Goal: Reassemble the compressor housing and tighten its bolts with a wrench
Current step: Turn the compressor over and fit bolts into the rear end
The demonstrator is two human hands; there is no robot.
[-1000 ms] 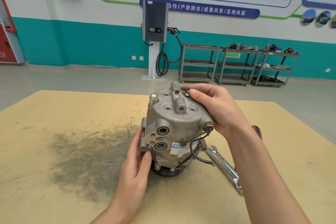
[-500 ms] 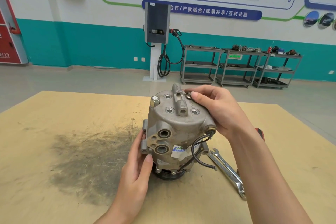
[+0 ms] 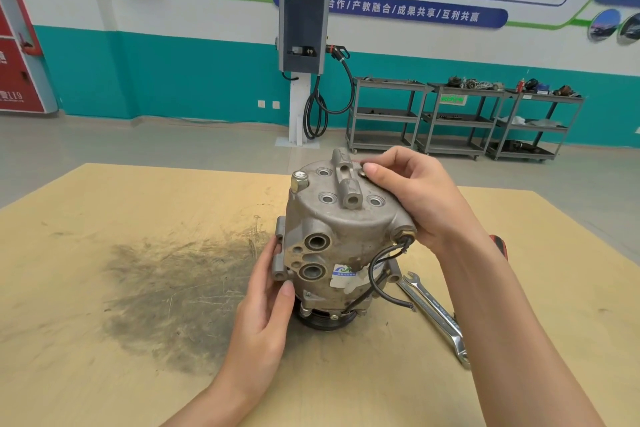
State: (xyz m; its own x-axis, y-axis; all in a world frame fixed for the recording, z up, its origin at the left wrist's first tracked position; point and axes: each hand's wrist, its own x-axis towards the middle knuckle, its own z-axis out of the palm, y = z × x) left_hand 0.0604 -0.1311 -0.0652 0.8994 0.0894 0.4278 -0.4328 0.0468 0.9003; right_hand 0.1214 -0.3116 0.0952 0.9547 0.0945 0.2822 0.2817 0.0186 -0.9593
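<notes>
Workshop table carries the upright compressor; left hand lies flat-fingered against its side, right hand pinches a bolt on top, wrench beside.

grey compressor housing upright, wrench beside

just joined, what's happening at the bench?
A person is working on a compressor standing on end on the wooden table. The left hand steadies its side with flat fingers; the right hand holds the top cover, fingertips on a bolt at the rim. The wrench lies untouched on the table to the right, so no tightening yet.
</notes>
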